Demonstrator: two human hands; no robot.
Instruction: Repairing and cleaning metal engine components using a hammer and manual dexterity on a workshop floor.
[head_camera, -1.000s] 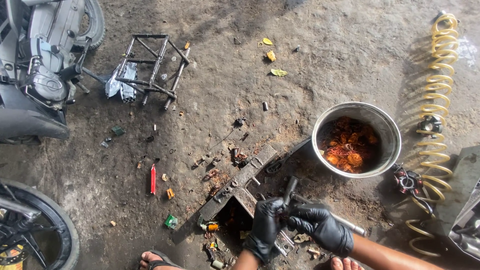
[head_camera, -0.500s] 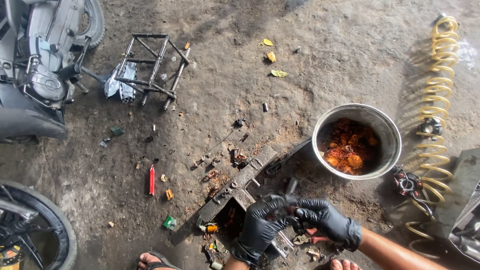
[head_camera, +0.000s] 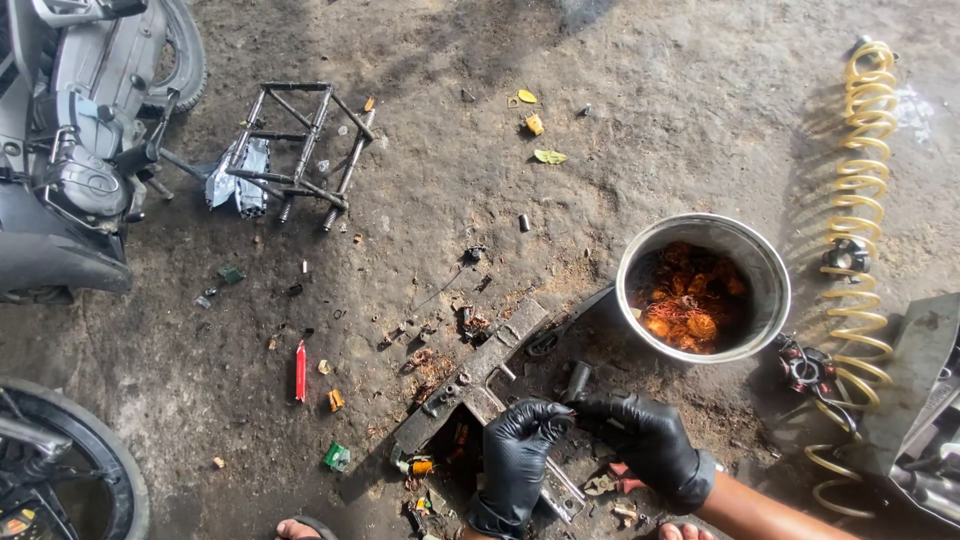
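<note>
Hands (head_camera: 585, 440) lower now, over metal bar (head_camera: 480, 375)

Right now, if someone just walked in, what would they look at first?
Probably the two hands in black gloves, left hand and right hand, close together at the bottom over a metal bar on the dirt. Just above and right sits a round metal bowl full of orange wire. A long yellow spring runs down the right edge.

Single head view (worn) looks steeply down, fairly near, probably squatting, at ground (head_camera: 620, 80).
</note>
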